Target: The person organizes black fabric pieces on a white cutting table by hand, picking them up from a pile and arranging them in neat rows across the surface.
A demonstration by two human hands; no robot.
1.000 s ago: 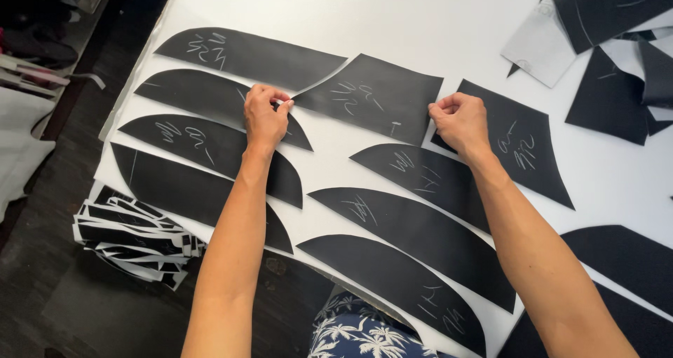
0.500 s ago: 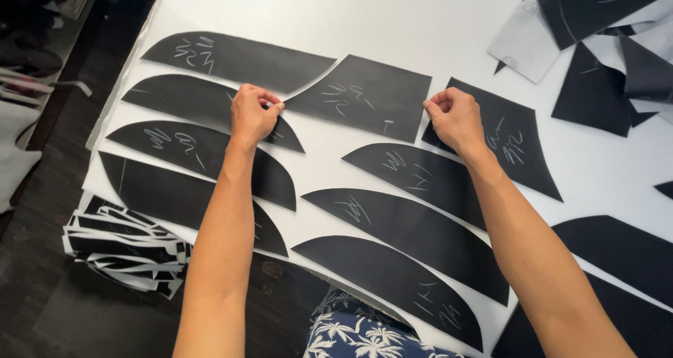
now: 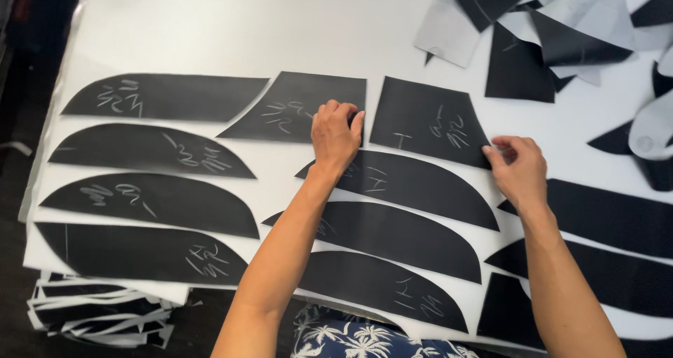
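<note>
Black cut pieces with chalk marks lie in rows on a white table (image 3: 210,35). My left hand (image 3: 335,130) is curled with its fingers closed at the gap between a four-sided black piece (image 3: 294,105) and a second four-sided black piece (image 3: 427,119). I cannot tell which of the two edges it pinches. My right hand (image 3: 519,165) pinches the lower right corner of the second piece. A curved black piece (image 3: 413,186) lies just below both hands.
Several crescent-shaped black pieces (image 3: 147,204) fill the left and near side of the table. A loose heap of black and grey offcuts (image 3: 561,28) sits at the far right. A stack of black-and-white scraps (image 3: 98,316) lies below the table's left front corner.
Both hands have moved right, from the two ends of the middle four-sided piece to the piece beside it. The view has moved in closer to the table.
</note>
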